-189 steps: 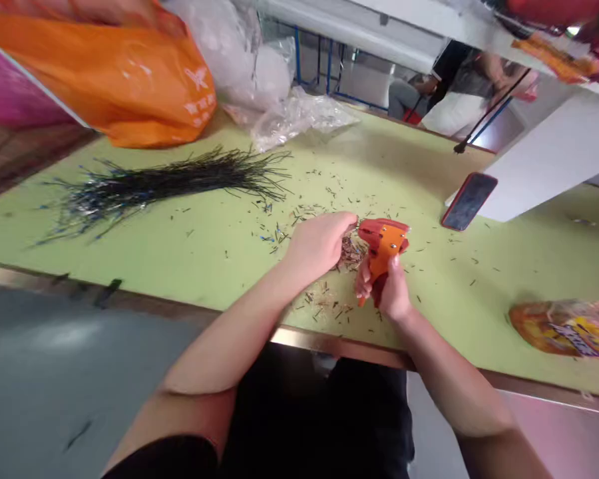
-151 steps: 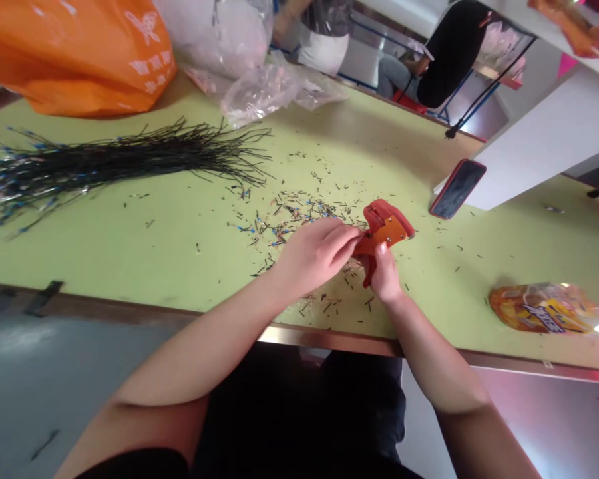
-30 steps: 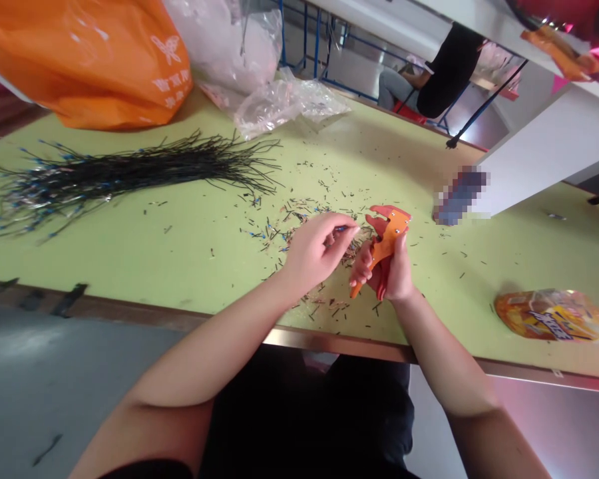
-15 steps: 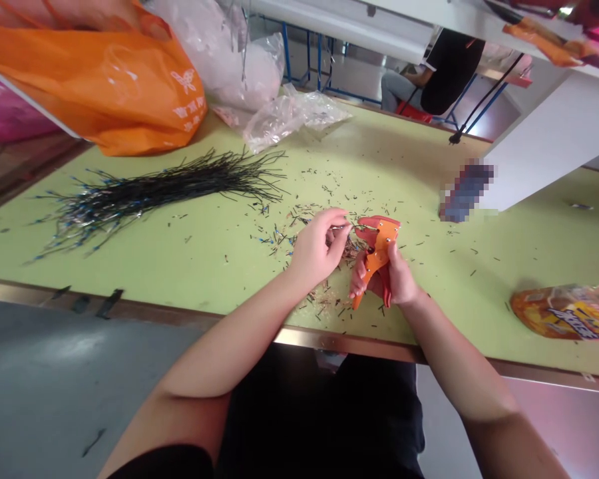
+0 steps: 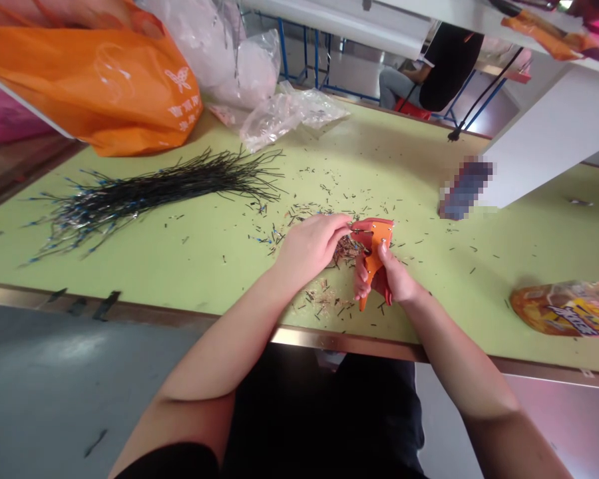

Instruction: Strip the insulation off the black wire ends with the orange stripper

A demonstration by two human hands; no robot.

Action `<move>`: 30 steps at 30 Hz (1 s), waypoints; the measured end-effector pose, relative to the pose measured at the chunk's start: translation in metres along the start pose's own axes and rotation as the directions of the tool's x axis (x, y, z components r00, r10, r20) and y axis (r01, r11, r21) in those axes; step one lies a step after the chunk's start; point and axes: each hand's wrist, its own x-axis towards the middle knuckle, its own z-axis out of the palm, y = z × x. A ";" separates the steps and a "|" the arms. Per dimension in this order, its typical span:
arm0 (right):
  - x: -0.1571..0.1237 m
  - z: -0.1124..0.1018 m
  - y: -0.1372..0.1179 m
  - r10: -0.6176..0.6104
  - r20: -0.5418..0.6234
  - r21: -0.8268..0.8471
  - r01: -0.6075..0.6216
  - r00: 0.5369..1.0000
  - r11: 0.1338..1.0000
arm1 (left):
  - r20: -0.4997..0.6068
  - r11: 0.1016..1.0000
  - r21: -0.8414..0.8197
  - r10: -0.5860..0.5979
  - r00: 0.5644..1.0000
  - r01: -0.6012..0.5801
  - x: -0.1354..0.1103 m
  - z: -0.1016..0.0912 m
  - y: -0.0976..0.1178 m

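My right hand (image 5: 390, 279) grips an orange and red wire stripper (image 5: 374, 249) upright by its handles. Its jaws point away from me. My left hand (image 5: 310, 247) is right next to the jaws, with thumb and fingertips pinched together. A thin wire seems to lie in that pinch, but it is too fine to be sure. A small heap of cut wire bits (image 5: 347, 251) lies under the tool and between my hands. Many more bits are scattered across the green table (image 5: 409, 159).
A long bundle of black wires (image 5: 154, 189) with blue ends lies to the left. Behind it are an orange bag (image 5: 94, 86) and transparent plastic bags (image 5: 284, 120). A blurred phone (image 5: 466, 189) and a snack packet (image 5: 564, 309) lie right. A seated person (image 5: 444, 73) is beyond the table.
My left hand has moved closer to the stripper's jaws, and its fingertips have come together. The stripper stands a little more upright in my right hand. The view has shifted slightly.
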 end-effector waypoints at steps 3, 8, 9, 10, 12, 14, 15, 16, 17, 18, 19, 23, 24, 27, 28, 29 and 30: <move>0.001 0.003 -0.001 -0.010 -0.039 -0.043 0.008 0.999 0.999 | 0.022 1.000 -0.008 0.002 1.000 -0.001 0.002 -0.005 0.002; 0.002 0.012 0.001 -0.040 -0.115 -0.079 0.031 0.993 0.996 | 0.041 0.999 -0.030 -0.018 0.999 0.019 0.003 -0.006 0.000; 0.003 0.014 0.002 -0.044 -0.127 -0.084 0.033 0.991 0.996 | 0.057 0.999 -0.038 -0.026 0.998 0.029 0.003 -0.006 -0.001; 0.003 0.015 0.003 -0.050 -0.139 -0.092 0.037 0.989 0.995 | 0.080 0.998 -0.045 -0.030 0.996 0.034 0.004 -0.005 -0.003; 0.004 0.018 0.005 -0.068 -0.177 -0.110 0.048 0.982 0.993 | 0.129 0.998 -0.051 -0.017 0.991 0.024 0.005 -0.003 -0.008; 0.005 0.021 0.008 -0.093 -0.236 -0.125 0.064 0.967 0.990 | 0.163 0.999 -0.033 0.016 0.987 -0.010 0.006 -0.001 -0.012; 0.006 0.022 0.009 -0.102 -0.263 -0.128 0.070 0.959 0.989 | 0.168 1.000 -0.014 0.029 0.985 -0.027 0.006 0.000 -0.013; 0.007 0.023 0.011 -0.109 -0.283 -0.129 0.075 0.953 0.989 | 0.165 0.999 0.010 0.037 0.986 -0.039 0.006 0.001 -0.013; 0.008 0.025 0.013 -0.119 -0.292 -0.130 0.084 0.949 0.988 | 0.156 0.998 0.035 0.040 0.987 -0.046 0.006 0.001 -0.012; 0.009 0.026 0.015 -0.131 -0.291 -0.135 0.095 0.948 0.986 | 0.144 0.997 0.056 0.042 0.989 -0.050 0.006 0.002 -0.011; 0.009 0.028 0.017 -0.151 -0.288 -0.147 0.112 0.946 0.983 | 0.128 0.996 0.068 0.048 0.991 -0.058 0.006 0.003 -0.009; -0.001 0.031 0.013 -0.304 -0.259 -0.246 0.242 0.917 0.939 | 0.051 0.995 0.056 0.085 0.995 -0.088 0.005 0.000 -0.011; -0.006 0.030 0.007 -0.371 -0.257 -0.263 0.305 0.893 0.916 | 0.010 0.997 0.054 0.063 0.998 -0.064 0.006 -0.003 -0.017; -0.019 0.023 -0.019 -0.595 -0.374 -0.261 0.535 0.711 0.804 | -0.259 0.987 0.019 -0.147 0.955 0.157 0.009 -0.015 -0.047; -0.022 0.019 -0.027 -0.635 -0.462 -0.266 0.586 0.619 0.765 | -0.376 0.966 -0.023 -0.248 0.893 0.259 0.010 -0.018 -0.055; -0.022 0.016 -0.033 -0.646 -0.520 -0.268 0.611 0.559 0.745 | -0.456 0.941 -0.068 -0.326 0.828 0.333 0.011 -0.020 -0.061; -0.020 0.014 -0.036 -0.642 -0.550 -0.262 0.620 0.534 0.739 | -0.454 0.934 -0.089 -0.347 0.821 0.346 0.012 -0.021 -0.062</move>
